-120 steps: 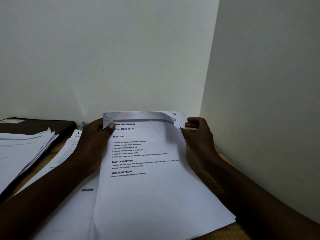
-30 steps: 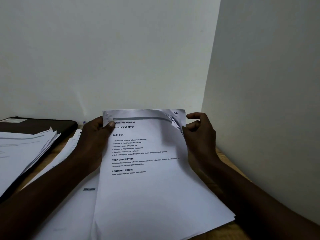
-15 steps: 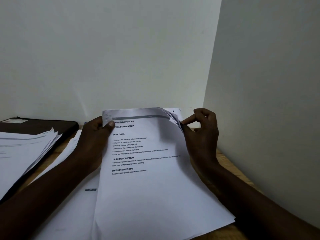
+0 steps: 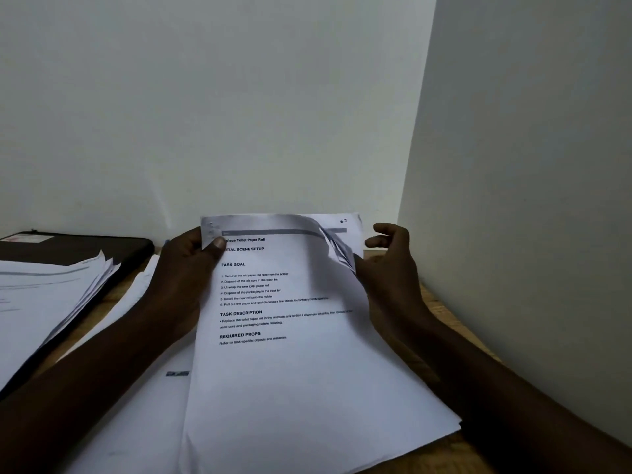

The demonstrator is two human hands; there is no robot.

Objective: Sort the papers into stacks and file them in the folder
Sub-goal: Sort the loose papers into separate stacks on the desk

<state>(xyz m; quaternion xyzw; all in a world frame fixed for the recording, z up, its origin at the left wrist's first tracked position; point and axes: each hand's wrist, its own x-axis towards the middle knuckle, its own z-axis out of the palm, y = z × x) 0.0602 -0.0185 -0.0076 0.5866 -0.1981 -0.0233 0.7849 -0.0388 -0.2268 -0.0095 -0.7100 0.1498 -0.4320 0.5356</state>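
My left hand (image 4: 184,268) gripped the sheaf of printed papers (image 4: 290,371) at its top-left corner, thumb on top | my right hand (image 4: 390,268) held its right edge, thumb bending the upper corners back | black folder (image 4: 85,246) lay partly under a loose paper stack (image 4: 44,292), left of my left hand

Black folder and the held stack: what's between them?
Head view: the left hand gripping the held stack, plus loose sheets flat on the wooden table, right of the black folder.
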